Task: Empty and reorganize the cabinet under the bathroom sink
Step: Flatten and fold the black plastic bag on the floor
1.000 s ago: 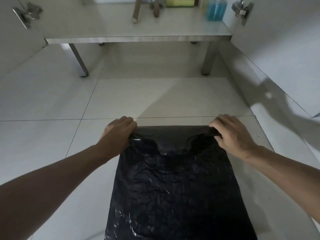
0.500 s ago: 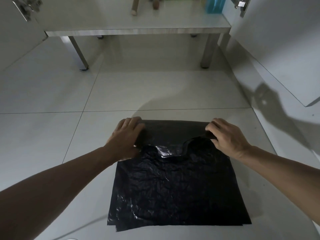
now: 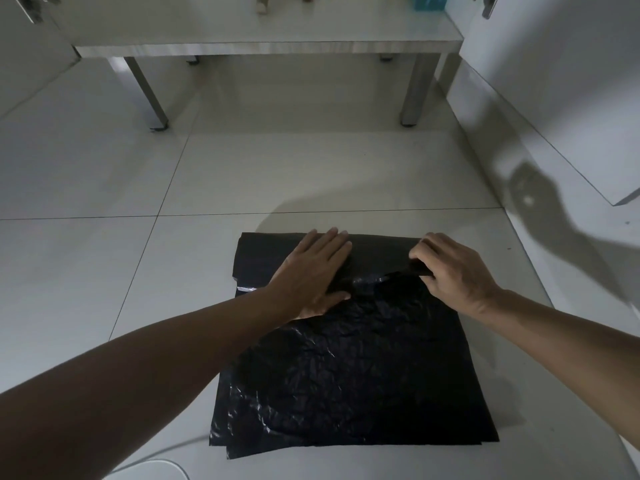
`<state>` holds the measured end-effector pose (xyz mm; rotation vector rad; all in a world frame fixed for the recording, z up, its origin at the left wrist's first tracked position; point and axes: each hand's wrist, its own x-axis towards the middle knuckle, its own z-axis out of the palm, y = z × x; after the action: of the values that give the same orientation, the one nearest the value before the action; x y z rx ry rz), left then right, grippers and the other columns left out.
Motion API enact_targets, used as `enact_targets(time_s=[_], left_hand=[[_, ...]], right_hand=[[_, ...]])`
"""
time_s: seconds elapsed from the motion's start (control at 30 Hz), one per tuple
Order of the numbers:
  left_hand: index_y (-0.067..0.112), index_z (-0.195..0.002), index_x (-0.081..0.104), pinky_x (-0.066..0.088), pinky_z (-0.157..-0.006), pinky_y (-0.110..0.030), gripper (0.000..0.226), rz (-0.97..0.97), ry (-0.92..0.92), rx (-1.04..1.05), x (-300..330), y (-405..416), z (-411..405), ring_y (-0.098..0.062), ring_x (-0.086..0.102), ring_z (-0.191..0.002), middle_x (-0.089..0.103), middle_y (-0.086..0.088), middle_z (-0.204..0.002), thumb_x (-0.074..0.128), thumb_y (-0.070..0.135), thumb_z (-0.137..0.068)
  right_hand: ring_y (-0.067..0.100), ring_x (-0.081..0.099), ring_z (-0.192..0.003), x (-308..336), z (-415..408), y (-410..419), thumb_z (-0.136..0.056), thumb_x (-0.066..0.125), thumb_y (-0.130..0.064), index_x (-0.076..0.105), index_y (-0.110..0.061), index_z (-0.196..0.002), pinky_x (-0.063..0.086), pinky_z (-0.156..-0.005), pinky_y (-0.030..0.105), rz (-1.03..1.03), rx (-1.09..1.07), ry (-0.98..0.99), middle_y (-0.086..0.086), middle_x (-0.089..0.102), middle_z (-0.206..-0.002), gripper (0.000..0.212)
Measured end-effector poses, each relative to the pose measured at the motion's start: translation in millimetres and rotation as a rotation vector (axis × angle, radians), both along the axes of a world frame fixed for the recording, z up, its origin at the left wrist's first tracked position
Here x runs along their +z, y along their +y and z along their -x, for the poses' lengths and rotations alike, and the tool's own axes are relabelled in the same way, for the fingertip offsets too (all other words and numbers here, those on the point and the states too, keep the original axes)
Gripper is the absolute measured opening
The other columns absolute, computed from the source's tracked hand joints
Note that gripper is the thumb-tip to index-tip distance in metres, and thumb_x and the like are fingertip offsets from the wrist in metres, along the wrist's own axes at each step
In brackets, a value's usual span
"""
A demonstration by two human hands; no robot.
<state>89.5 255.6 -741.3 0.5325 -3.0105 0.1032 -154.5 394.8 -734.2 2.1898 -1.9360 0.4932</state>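
Black plastic bag [image 3: 349, 368] lies flat on the floor tiles [image 3: 104, 271], under both hands — thin, limp, slick, nearly weightless, so likely to slide; best taken at the folded top edge. Left hand [image 3: 317, 271] presses flat, fingers straight. Right hand [image 3: 450, 268] pinches the fold's edge. Cabinet shelf [image 3: 270, 48] well beyond both hands.

The thin black plastic bag [image 3: 349, 368] under my hands is crinkled all over, its creases catching small glossy glints, while the folded-over band along its far edge looks smoother and duller. The large pale floor tiles [image 3: 311, 174] are smooth with a soft sheen, divided by thin dark grout lines. The low cabinet base [image 3: 270, 48] ahead has a brushed-metal front edge and matt grey metal legs [image 3: 149, 91], with a smooth, faintly reflective top surface.
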Motion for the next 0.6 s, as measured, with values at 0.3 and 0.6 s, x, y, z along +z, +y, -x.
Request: enact_targets(time_s=[0.3, 0.6], left_hand=[[0.007, -0.114, 0.069, 0.045, -0.101, -0.05, 0.062, 0.158, 0.081, -0.026, -8, -7, -1, -0.028, 0.063, -0.115, 0.066, -0.015, -0.121, 0.085, 0.032, -0.06], [0.008, -0.113, 0.07, 0.048, -0.099, -0.049, 0.058, 0.149, 0.064, 0.021, -13, 2, 0, -0.028, 0.06, -0.119, 0.064, -0.016, -0.126, 0.082, 0.028, -0.061]], right_hand=[[0.025, 0.058, -0.083, -1, -25, 3, -0.059, 0.085, -0.024, 0.062, -0.009, -0.095, 0.05, -0.075, 0.039, -0.033, 0.0, 0.041, 0.008, 0.059, -0.094, 0.045], [0.02, 0.058, -0.07, -7, -58, -12, -0.069, 0.081, -0.041, 0.063, -0.011, -0.093, 0.05, -0.062, 0.036, -0.019, 0.076, 0.003, 0.003, 0.062, -0.084, 0.043]])
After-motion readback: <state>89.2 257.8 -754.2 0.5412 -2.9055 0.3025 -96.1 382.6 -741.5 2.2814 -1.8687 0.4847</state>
